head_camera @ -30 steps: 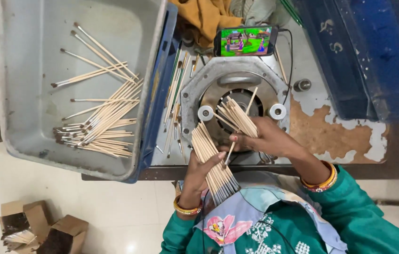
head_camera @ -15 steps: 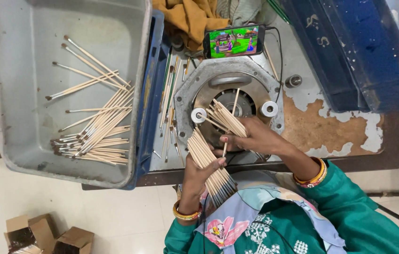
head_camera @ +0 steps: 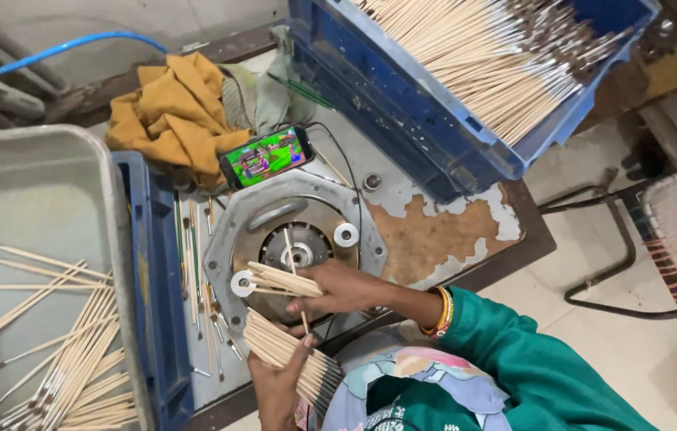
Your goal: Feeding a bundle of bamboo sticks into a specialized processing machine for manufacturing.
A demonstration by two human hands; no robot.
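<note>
Head view, looking down at a metal worktop [head_camera: 434,239] with patches of rust-brown where the paint has flaked.

Left hand [head_camera: 279,375]: closed around a thick bundle of thin sticks [head_camera: 287,351], pale wood with dark tips at the end near the body. Bundle lies slanted, at the near edge of the worktop, just below the round metal machine plate [head_camera: 275,219].

Right hand [head_camera: 338,289]: fingers pressed together, pinching a small sheaf of sticks [head_camera: 283,279] that points left over the plate, its far end beside a white roller [head_camera: 243,282]. A single stick [head_camera: 297,279] stands nearly upright in view, crossing the sheaf from the plate's hub down to the bundle. Second white roller [head_camera: 346,235] sits on the plate's right side. Wrist carries bangles [head_camera: 441,310]; sleeve is teal.

Surroundings:
- Grey tray [head_camera: 43,183] at left, holding loose sticks with dark tips, mostly heaped at its lower part.
- Blue crate edge [head_camera: 151,295] between tray and plate; a few stray sticks lie on the worktop beside it.
- Phone [head_camera: 267,156] with a lit colourful screen, propped just behind the plate, cable attached.
- Mustard cloth [head_camera: 171,108] heaped behind the phone.
- Blue crate [head_camera: 450,132] at upper right, full of pale sticks with dark tips.
- Blue hose [head_camera: 75,44] at far left top.
- Chair frame [head_camera: 618,239] right, on the floor.
</note>
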